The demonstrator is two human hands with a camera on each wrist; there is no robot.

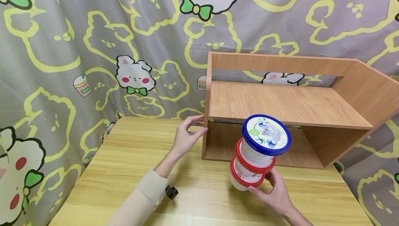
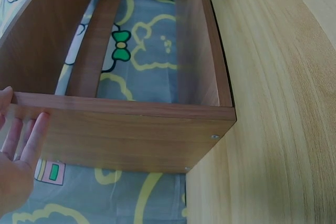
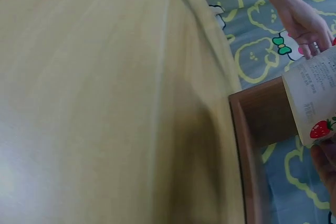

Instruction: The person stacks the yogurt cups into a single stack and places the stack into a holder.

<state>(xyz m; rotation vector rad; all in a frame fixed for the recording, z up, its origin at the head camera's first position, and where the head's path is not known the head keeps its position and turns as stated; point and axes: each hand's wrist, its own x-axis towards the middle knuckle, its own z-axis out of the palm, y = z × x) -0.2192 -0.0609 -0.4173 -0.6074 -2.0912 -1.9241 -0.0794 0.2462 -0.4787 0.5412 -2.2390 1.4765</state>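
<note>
My right hand [image 1: 274, 193] grips a stack of three lidded tubs low down, by the lower red-lidded ones. A blue-lidded tub [image 1: 266, 134] with blueberry pictures sits on top of two red-lidded tubs [image 1: 249, 165]. The stack tilts a little and is held above the table, in front of the shelf's lower compartment. In the right wrist view, one tub [image 3: 315, 98] shows a strawberry print. My left hand [image 1: 186, 137] touches the left side panel of the wooden shelf [image 1: 207, 97]. Its thumb is at the front edge and its fairly straight fingers [image 2: 34, 137] lie along the outer face.
The two-tier shelf stands at the back right of the wooden table [image 1: 140, 142]. Its upper board [image 1: 280, 99] is bare. A patterned curtain [image 1: 103, 45] hangs behind. A small black device [image 1: 171, 192] is at my left wrist.
</note>
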